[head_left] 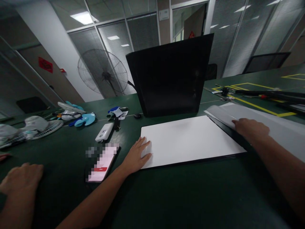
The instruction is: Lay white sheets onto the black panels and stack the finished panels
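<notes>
1. Left hand point(137, 155) is flat and open, fingers on the left edge of the white sheet point(190, 140) on the worktop point(181, 197).
2. Right hand point(250, 128) rests open on the paper stack point(276, 119), just right of that sheet.

Open dark green tabletop point(190, 197) runs clear along the near edge. At the far side a tall upright black panel point(171, 76) walls off the flat white sheet point(190, 140). A lit smartphone point(102, 165) and another person's hand point(21, 178) crowd the near left, and loose white sheets point(269, 119) cover the right.
</notes>
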Demonstrator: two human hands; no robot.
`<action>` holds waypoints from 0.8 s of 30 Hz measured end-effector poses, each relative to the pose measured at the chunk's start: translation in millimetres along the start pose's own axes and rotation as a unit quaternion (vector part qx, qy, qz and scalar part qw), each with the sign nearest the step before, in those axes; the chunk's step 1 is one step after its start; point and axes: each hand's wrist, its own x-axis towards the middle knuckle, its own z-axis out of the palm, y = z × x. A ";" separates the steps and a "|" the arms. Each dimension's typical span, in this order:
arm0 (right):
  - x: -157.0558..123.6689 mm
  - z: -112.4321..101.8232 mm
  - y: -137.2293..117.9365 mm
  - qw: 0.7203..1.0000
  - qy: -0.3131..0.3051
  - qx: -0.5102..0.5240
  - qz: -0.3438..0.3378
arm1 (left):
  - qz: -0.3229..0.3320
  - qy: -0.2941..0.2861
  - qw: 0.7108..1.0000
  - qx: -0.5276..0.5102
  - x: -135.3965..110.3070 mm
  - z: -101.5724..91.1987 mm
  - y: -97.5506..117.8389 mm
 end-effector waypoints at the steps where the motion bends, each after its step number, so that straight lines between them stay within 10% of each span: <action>1: -5.9 -7.3 -2.3 1.000 0.011 -0.003 -0.004 | 0.003 0.002 1.000 0.000 0.1 0.6 -0.7; 10: -102.7 -79.6 -50.5 0.953 0.113 -0.019 -0.280 | 0.007 -0.006 1.000 -0.015 -0.1 0.8 -4.8; 17: -159.9 -12.9 -81.3 0.819 0.007 -0.010 -0.574 | -0.025 0.005 0.998 -0.057 0.4 1.8 -7.3; 24: -168.7 19.6 -74.9 0.768 -0.121 0.023 -0.628 | -0.096 0.042 0.983 -0.152 4.6 4.9 -10.3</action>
